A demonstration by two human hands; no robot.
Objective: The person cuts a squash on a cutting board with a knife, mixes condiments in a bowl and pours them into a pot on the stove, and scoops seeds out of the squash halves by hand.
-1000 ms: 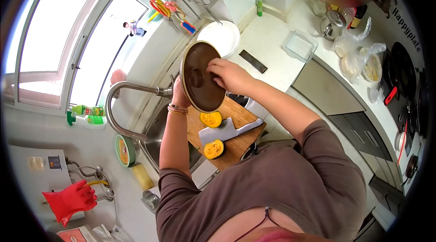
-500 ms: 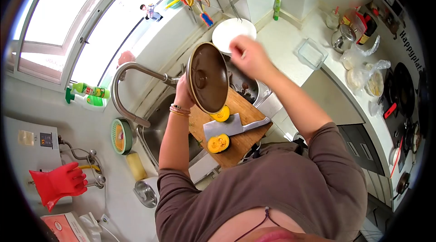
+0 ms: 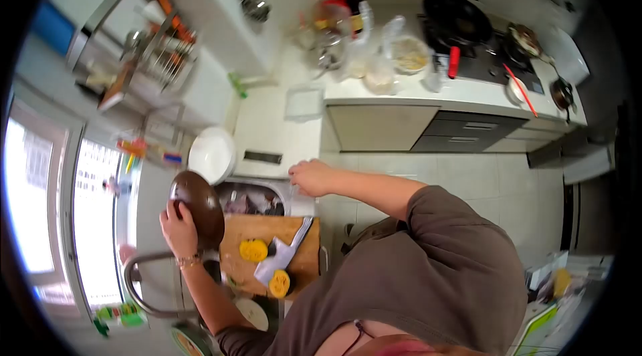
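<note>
My left hand grips a brown, dome-shaped pot lid and holds it tilted over the sink area, left of the wooden cutting board. Two cut pumpkin pieces with orange flesh lie on the board. Between them rests a cleaver, its handle pointing away from me. My right hand is over the counter's edge, right of the sink basin. Its fingers are loosely bent and slightly apart, with nothing visible in them. Dark scraps sit in the basin beyond the board.
A white plate stands behind the lid. The curved faucet arches at the left. A glass dish and plastic bags of food are on the counter. Farther right, a black pan sits on the stove.
My view has turned to the right, toward the stove. The lid now shows its outer side rather than its inside. My right hand has moved away from the lid, toward the counter's edge.
</note>
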